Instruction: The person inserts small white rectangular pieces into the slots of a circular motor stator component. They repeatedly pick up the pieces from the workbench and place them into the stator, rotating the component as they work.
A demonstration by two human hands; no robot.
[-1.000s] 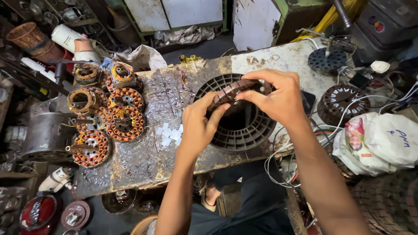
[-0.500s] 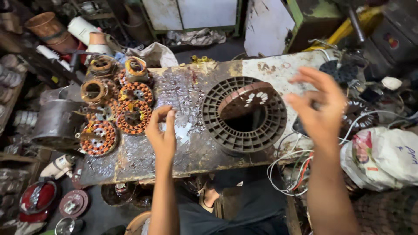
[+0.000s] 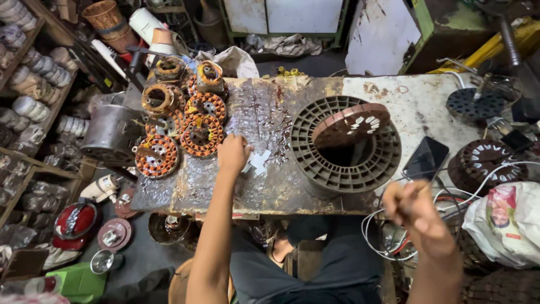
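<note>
Both hands have let go of the slotted motor housing (image 3: 344,147).
Left hand (image 3: 233,153) now presses fingers together on a white scrap (image 3: 259,162); right hand (image 3: 413,209), drawn back beside the wires (image 3: 388,236), curls, contents unclear.

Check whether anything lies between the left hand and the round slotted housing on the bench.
Nothing visible blocks it. The left hand rests on the bench at a small white scrap; only bare, stained benchtop separates it from the round slotted housing. The copper-wound stators sit on the hand's other side.
</note>
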